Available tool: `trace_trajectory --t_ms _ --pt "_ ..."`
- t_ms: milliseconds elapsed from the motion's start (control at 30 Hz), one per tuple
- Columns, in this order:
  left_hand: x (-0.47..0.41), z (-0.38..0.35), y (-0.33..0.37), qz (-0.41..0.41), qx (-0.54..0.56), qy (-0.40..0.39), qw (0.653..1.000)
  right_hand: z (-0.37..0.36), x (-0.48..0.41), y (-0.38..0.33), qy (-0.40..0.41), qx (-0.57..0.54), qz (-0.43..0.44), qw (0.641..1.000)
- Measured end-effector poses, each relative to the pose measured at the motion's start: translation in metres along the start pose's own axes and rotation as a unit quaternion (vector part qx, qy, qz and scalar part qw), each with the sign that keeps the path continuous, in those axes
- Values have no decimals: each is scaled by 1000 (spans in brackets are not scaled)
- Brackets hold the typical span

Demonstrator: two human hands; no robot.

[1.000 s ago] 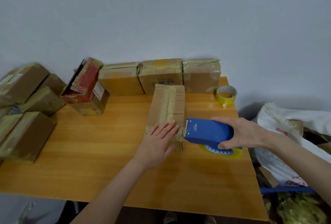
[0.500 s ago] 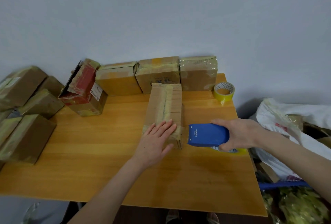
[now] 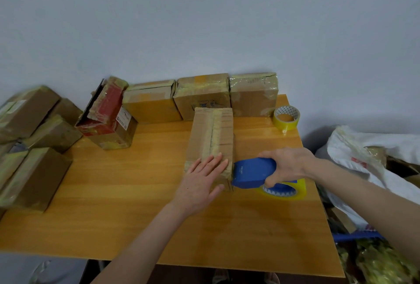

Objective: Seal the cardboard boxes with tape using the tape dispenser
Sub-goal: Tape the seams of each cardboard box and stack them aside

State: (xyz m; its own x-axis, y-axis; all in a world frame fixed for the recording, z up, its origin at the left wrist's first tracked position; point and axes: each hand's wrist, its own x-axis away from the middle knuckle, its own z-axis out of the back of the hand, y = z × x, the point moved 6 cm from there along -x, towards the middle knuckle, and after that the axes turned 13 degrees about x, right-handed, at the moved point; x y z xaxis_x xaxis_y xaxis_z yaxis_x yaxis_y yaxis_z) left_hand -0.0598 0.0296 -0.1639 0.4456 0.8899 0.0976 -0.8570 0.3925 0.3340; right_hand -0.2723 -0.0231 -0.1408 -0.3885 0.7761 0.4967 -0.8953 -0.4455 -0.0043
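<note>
A long cardboard box (image 3: 212, 135) lies lengthwise on the wooden table (image 3: 136, 193), a strip of yellowish tape running down its top seam. My left hand (image 3: 202, 183) presses flat on the box's near end, fingers straight. My right hand (image 3: 287, 166) grips a blue tape dispenser (image 3: 253, 173) with a roll of clear yellow tape under it. The dispenser's front edge touches the right side of the box's near end.
Three taped boxes (image 3: 204, 95) stand in a row against the wall, beside a tilted red-and-brown box (image 3: 106, 113). More taped boxes (image 3: 34, 147) are stacked at the left. A spare tape roll (image 3: 286, 116) sits at the back right. Bags (image 3: 368, 158) lie beyond the right table edge.
The dispenser pulled a little away from the box half a second ago and has come back against the box's near right end. My left hand stays flat on the box.
</note>
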Motion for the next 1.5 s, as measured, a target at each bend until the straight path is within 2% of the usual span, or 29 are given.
trace_trajectory --t_ms 100,233,300,367,500,633,667,900,933,967,1067,1167,1267,1333,1400,1500 --pt "-2 3 1 2 4 -2 1000 1 -2 2 -10 -10 -17 1000" --pt "1 2 1 0 0 -12 1000 -10 -1 12 -41 -102 -42 993" --pt "1 2 0 -3 0 -15 1000 -9 4 33 -17 -160 -83 983" --pt "0 4 -3 1 -4 -9 1000 -4 12 54 26 -249 -134 959" --pt "0 2 -1 6 -8 -10 1000 -24 21 65 69 -459 -231 855" --pt "-4 5 2 -7 -3 -3 1000 -61 23 55 64 -645 -268 713" --pt "-4 5 3 -9 -3 -4 1000 -71 22 52 57 -670 -277 687" --pt "-4 4 4 -10 -13 -14 1000 -116 21 19 -7 -751 -315 580" --pt "-3 3 3 -13 -15 -15 1000 -119 20 18 -4 -749 -322 579" --pt "-2 3 3 -15 -19 -14 1000 -121 17 18 1 -734 -331 593" --pt "-2 1 2 -19 -25 -13 999 -121 12 24 22 -659 -353 664" --pt "0 0 3 -15 -24 -16 999 -118 11 29 42 -607 -354 711" --pt "0 0 5 -20 7 -14 1000 -115 9 37 44 -499 -343 795" --pt "1 6 2 -22 92 -10 995 -104 9 36 33 -394 -327 859" --pt "4 25 -9 -8 182 45 982 -77 10 29 90 -300 -301 901" --pt "17 49 -37 50 227 166 958 -25 18 -14 242 -256 -231 907"
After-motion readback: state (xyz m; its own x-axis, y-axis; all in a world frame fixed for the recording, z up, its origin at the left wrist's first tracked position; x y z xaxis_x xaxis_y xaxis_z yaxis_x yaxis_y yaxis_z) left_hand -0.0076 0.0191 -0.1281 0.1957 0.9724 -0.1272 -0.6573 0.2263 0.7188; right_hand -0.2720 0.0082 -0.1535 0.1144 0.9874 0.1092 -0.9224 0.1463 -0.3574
